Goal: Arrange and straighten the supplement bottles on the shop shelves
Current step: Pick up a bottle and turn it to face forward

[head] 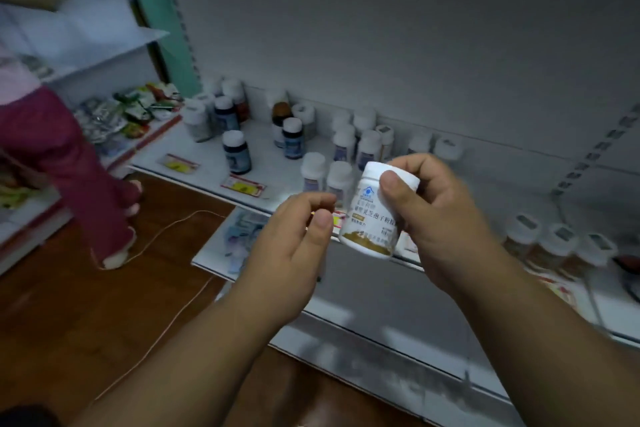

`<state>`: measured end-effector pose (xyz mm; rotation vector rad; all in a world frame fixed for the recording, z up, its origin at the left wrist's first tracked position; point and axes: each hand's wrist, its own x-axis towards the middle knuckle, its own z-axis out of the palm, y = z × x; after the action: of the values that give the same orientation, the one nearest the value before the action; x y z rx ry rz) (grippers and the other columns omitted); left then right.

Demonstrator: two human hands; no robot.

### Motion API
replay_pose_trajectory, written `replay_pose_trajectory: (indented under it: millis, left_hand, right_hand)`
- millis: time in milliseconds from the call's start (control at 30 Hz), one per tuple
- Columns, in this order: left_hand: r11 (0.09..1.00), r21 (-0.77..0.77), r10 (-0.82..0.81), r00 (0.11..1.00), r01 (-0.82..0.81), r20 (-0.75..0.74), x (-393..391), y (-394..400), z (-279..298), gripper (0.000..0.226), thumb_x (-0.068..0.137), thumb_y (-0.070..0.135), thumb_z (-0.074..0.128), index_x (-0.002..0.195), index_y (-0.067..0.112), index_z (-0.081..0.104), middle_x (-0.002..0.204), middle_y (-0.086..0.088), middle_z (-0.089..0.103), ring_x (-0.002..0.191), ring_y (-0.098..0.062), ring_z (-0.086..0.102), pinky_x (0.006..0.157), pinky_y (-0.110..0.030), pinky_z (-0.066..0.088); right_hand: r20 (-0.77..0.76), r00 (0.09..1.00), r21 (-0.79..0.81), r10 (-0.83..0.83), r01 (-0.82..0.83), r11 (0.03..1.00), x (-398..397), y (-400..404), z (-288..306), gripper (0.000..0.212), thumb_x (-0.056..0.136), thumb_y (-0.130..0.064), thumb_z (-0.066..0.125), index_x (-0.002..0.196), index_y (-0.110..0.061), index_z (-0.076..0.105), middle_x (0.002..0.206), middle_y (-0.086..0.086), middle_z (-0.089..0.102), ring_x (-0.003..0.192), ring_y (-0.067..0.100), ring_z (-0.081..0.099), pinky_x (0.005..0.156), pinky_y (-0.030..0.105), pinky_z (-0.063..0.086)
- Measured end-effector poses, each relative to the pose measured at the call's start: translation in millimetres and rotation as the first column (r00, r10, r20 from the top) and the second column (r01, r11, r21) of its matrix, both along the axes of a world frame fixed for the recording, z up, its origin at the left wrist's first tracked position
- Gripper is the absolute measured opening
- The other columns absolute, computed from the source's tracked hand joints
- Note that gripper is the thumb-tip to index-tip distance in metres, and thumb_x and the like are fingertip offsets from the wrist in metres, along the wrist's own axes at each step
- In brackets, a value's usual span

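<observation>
My right hand (440, 218) grips a white supplement bottle (374, 218) with a white cap and a gold band at its base, held tilted in front of the shelf. My left hand (294, 243) is just left of the bottle with fingers loosely curled, thumb and forefinger close together, apart from the bottle. Behind them the white shelf (207, 163) carries several bottles: dark blue ones (237, 152) at the left, white-capped ones (343, 146) in the middle, and amber bottles (554, 246) at the right.
A person in dark red trousers (62, 156) stands at the left by another shelf with snack packets (135, 111). A thin cord (166, 229) runs over the wooden floor. Price tags (242, 185) lie at the shelf's front edge. A lower shelf (381, 333) juts out below.
</observation>
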<state>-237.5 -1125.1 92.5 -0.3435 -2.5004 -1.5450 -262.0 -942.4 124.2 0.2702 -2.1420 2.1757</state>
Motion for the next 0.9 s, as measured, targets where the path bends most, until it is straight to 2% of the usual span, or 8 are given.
replay_pose_trajectory:
  millis: [100,233,300,433,533,633,733,900]
  left_hand:
    - [0.997,-0.047,0.060,0.998,-0.060,0.000,-13,-86,2,0.062,0.087,0.068,0.025,0.126,0.029,0.054,0.120,0.013,0.059,0.112,-0.006,0.054,0.092,-0.040,0.048]
    - [0.984,-0.104,0.146,0.989,-0.144,0.010,-36,-178,4,0.060,0.085,0.070,0.029,0.127,0.033,0.051,0.120,0.017,0.055,0.109,0.005,0.051,0.088,-0.025,0.046]
    - [0.980,-0.106,0.170,0.985,-0.168,0.013,-54,-207,0,0.064,0.085,0.072,0.031,0.130,0.031,0.049,0.122,0.017,0.053,0.109,0.004,0.051,0.090,-0.028,0.047]
    - [0.969,-0.162,0.187,0.982,-0.184,0.003,-95,-237,-19,0.059,0.084,0.077,0.031,0.128,0.039,0.043,0.117,0.022,0.048,0.108,0.003,0.047,0.087,-0.031,0.048]
    - [0.950,-0.243,0.202,0.979,-0.195,0.003,-129,-256,-38,0.067,0.083,0.077,0.032,0.134,0.034,0.039,0.125,0.017,0.045,0.117,-0.002,0.042,0.096,-0.032,0.043]
    - [0.938,-0.279,0.235,0.970,-0.207,0.071,-160,-280,-52,0.072,0.081,0.076,0.039,0.139,0.033,0.035,0.133,0.013,0.044,0.123,-0.006,0.040,0.099,-0.033,0.041]
    - [0.919,-0.317,0.268,0.961,-0.233,0.073,-190,-305,-58,0.070,0.079,0.073,0.047,0.136,0.034,0.038,0.129,0.013,0.048,0.116,-0.004,0.045,0.091,-0.030,0.045]
    - [0.921,-0.345,0.207,0.977,-0.179,0.045,-242,-345,-71,0.065,0.077,0.068,0.055,0.132,0.035,0.044,0.124,0.015,0.051,0.110,-0.001,0.047,0.086,-0.025,0.051]
  right_hand:
    - [-0.010,0.998,0.029,0.057,-0.056,0.998,-27,-88,-1,0.018,0.077,-0.042,0.071,0.088,-0.028,0.064,0.080,-0.005,0.066,0.072,0.009,0.062,0.061,0.025,0.052]
    - [0.035,0.993,0.072,0.113,-0.115,0.991,-64,-178,8,0.020,0.077,-0.032,0.071,0.095,-0.024,0.063,0.085,-0.008,0.069,0.071,0.005,0.065,0.058,0.019,0.051]
    - [0.039,0.990,0.116,0.134,-0.138,0.984,-85,-207,11,0.017,0.082,-0.026,0.072,0.097,-0.023,0.064,0.091,-0.005,0.069,0.074,0.004,0.066,0.059,0.017,0.051]
    - [0.013,0.995,0.351,0.100,-0.098,0.931,-133,-244,8,0.022,0.080,-0.033,0.073,0.097,-0.036,0.060,0.096,-0.013,0.066,0.082,0.006,0.065,0.067,0.027,0.056]
    - [0.033,0.996,0.508,0.087,-0.092,0.856,-167,-262,0,0.031,0.073,-0.045,0.074,0.097,-0.048,0.055,0.096,-0.019,0.063,0.080,-0.003,0.063,0.056,0.017,0.052]
    - [-0.007,0.994,0.572,0.113,-0.089,0.815,-201,-287,-7,0.034,0.072,-0.040,0.076,0.099,-0.041,0.055,0.100,-0.018,0.059,0.088,-0.002,0.058,0.065,0.020,0.047]
    - [-0.061,0.994,0.634,0.093,-0.034,0.773,-231,-315,-12,0.034,0.072,-0.032,0.078,0.098,-0.033,0.055,0.099,-0.014,0.057,0.088,0.006,0.057,0.069,0.026,0.047]
    - [-0.121,0.993,0.752,0.016,0.081,0.655,-262,-355,-31,0.037,0.071,-0.031,0.077,0.099,-0.032,0.053,0.091,-0.017,0.048,0.079,0.002,0.048,0.060,0.014,0.030]
